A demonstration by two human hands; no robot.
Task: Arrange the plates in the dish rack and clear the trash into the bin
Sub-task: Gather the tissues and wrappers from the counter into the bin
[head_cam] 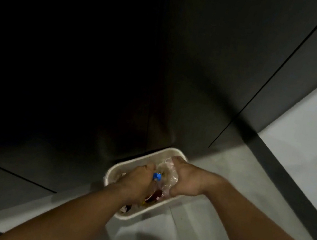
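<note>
A cream rectangular bin [166, 152] stands on the pale floor against dark cabinet fronts. Both of my hands reach into its mouth. My left hand [138, 180] curls round a clear bottle whose blue cap [157, 176] shows beside my fingers. My right hand [185, 177] grips crumpled clear plastic wrap [166, 172] over the bin. Red and yellow wrappers [153, 197] and white paper lie inside below my hands. No plates or dish rack are in view.
Dark cabinet doors [201, 75] with thin seams fill the upper frame, very dim on the left. A black plinth strip [282, 169] runs diagonally at right. Light grey floor [210, 220] surrounds the bin.
</note>
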